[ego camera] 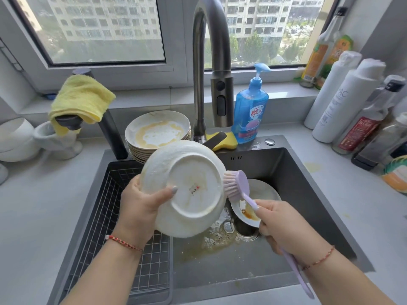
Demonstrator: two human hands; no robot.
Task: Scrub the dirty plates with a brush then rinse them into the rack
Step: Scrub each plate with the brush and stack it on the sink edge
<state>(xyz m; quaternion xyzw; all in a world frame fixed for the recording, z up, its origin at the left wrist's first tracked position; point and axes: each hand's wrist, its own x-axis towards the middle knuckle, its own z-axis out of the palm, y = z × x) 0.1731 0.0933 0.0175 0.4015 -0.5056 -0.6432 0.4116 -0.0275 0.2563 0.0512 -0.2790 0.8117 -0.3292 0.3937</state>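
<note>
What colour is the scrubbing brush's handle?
Pale lilac; the brush is held in the right hand, clearest in the head view.

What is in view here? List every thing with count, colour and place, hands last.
held plate: one, white, soapy, underside up, over the sink
brush: one, lilac, bristles at the held plate's right edge
plate stack: several, cream, top one stained, behind the rack
plate in sink: one, white, brown stain, by the drain
rack: one, wire, left part of sink
sink: one, dark grey
tap: one, grey metal, behind sink
soap bottle: one, blue, right of tap
sponge: one, yellow, at tap base
cloth: one, yellow, left rear
bottles: several, right counter
left hand: grips held plate
right hand: grips brush handle
</note>
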